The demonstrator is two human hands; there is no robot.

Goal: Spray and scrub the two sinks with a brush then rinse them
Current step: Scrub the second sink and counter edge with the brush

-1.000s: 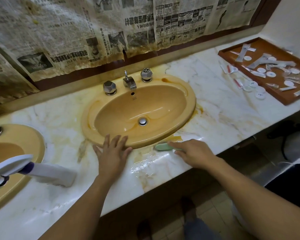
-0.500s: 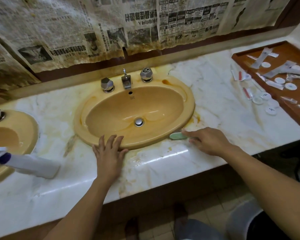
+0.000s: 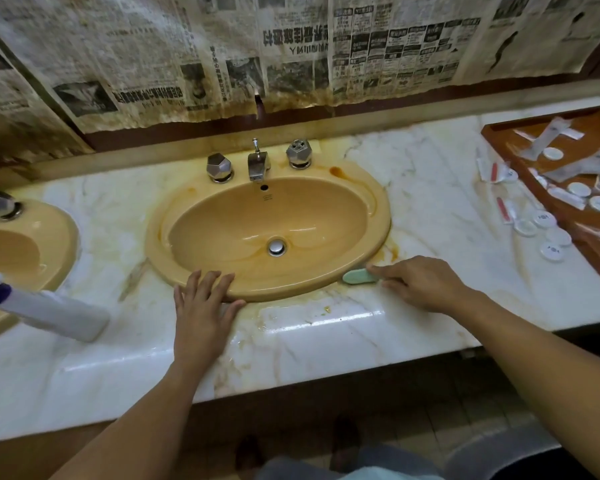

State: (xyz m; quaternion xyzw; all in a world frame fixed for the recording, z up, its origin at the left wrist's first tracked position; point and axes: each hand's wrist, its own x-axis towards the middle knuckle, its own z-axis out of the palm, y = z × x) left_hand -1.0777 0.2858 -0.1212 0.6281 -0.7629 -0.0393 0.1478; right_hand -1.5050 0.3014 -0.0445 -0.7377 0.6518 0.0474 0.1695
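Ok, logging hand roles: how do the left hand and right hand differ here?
The left hand lies flat, fingers straight; the right hand is curled. The left hand holds nothing and rests on the front rim of the central sink; the right hand grips a pale green brush at the rim's right front. Both are at the sink's near edge.

Left hand (image 3: 201,306) lies flat on the yellow sink's (image 3: 291,289) seven-o'clock rim; right hand (image 3: 426,285) grips a green brush (image 3: 359,276) at four o'clock on the tabletop (image 3: 326,327).
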